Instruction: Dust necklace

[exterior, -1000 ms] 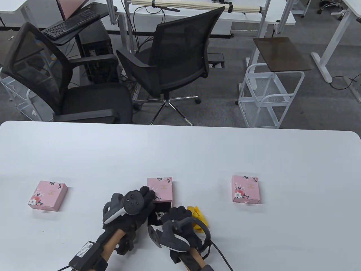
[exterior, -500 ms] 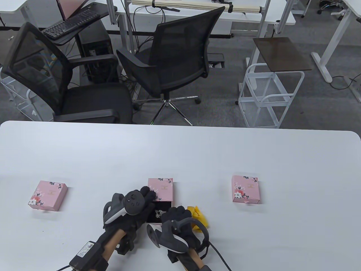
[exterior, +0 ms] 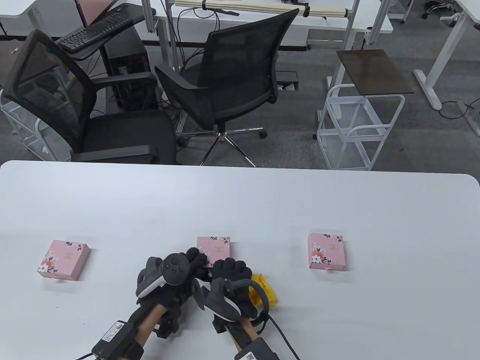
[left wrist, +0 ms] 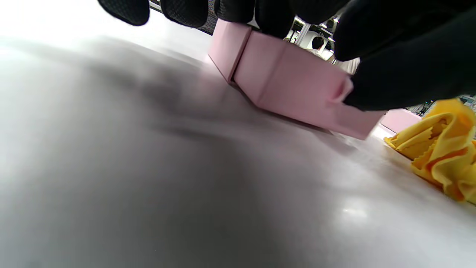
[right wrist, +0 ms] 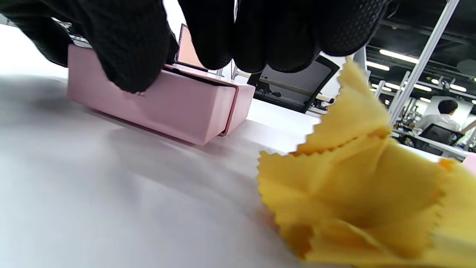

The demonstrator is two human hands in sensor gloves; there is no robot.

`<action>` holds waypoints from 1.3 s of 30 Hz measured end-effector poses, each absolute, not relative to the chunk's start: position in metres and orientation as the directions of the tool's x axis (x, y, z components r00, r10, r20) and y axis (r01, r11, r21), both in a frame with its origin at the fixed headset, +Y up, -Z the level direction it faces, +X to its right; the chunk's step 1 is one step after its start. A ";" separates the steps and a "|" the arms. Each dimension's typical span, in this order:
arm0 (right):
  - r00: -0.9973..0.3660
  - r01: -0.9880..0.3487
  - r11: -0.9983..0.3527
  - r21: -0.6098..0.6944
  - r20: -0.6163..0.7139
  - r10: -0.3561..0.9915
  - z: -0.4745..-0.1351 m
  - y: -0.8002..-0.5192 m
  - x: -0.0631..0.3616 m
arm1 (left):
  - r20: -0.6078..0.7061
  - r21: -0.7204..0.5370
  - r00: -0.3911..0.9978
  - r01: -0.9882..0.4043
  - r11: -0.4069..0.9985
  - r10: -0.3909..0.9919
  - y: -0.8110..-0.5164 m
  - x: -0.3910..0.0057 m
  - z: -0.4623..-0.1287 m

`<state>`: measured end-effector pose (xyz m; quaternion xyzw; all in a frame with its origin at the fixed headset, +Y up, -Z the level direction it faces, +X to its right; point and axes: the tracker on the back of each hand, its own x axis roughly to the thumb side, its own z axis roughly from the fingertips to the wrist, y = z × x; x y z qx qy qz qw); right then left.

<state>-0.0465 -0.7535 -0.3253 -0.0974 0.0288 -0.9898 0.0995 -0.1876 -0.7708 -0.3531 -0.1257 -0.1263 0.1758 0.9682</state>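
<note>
Since the earlier frames the right hand [exterior: 229, 270] has slid forward over the pulled-out drawer, hiding the necklace, so I cannot tell where it now lies. That hand's fingers [right wrist: 122, 56] press on the drawer of the middle pink box [exterior: 213, 245], while the left hand [exterior: 187, 262] grips the box's left side. A crumpled yellow cloth [exterior: 264, 294] lies on the counter [exterior: 262, 202] just right of the right hand.
</note>
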 end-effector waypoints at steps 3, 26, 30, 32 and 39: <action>-0.972 0.171 -0.983 -0.073 0.149 -0.180 -0.340 -0.755 -0.047 | 0.197 -0.298 0.899 -0.326 0.897 0.391 -0.772 -0.189 -0.353; -0.971 -0.226 -0.959 0.174 0.043 0.237 -0.376 -0.729 -0.057 | 0.131 -0.150 0.783 -0.590 0.793 0.608 -0.728 -0.239 -0.330; -0.981 -0.196 -0.948 0.250 -0.036 0.193 -0.387 -0.742 -0.069 | 0.172 -0.063 0.748 -0.641 0.765 0.641 -0.718 -0.249 -0.309; -0.991 -0.133 -0.947 0.293 -0.041 0.126 -0.392 -0.750 -0.072 | 0.189 -0.033 0.734 -0.659 0.752 0.652 -0.717 -0.250 -0.303; -0.989 -0.142 -0.926 0.349 -0.094 0.116 -0.396 -0.762 -0.074 | 0.214 -0.035 0.739 -0.648 0.761 0.639 -0.712 -0.242 -0.295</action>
